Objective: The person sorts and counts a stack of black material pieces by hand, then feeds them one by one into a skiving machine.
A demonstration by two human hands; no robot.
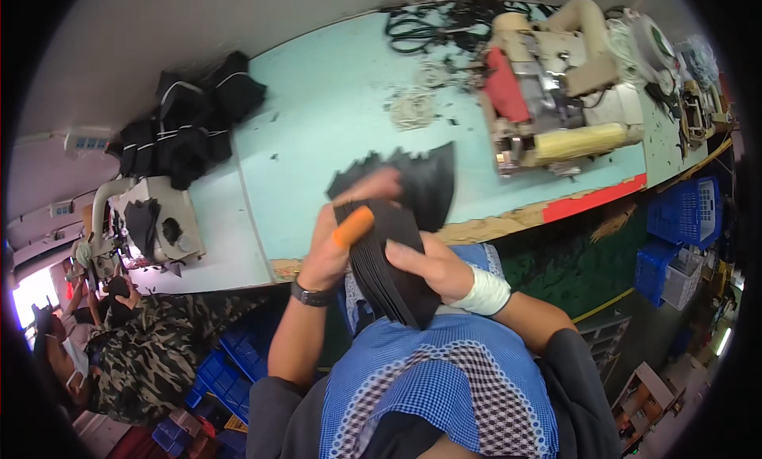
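One stack near table edge

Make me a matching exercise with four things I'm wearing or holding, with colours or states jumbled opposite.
Things:
1. Finger cover
2. Wrist wrap
3. Checked garment
4. Stack of flat pieces

Colours or states:
A. White
B. Held in the left hand and right hand
C. Orange
D. Mostly blue

Pairs: 1-C, 2-A, 3-D, 4-B
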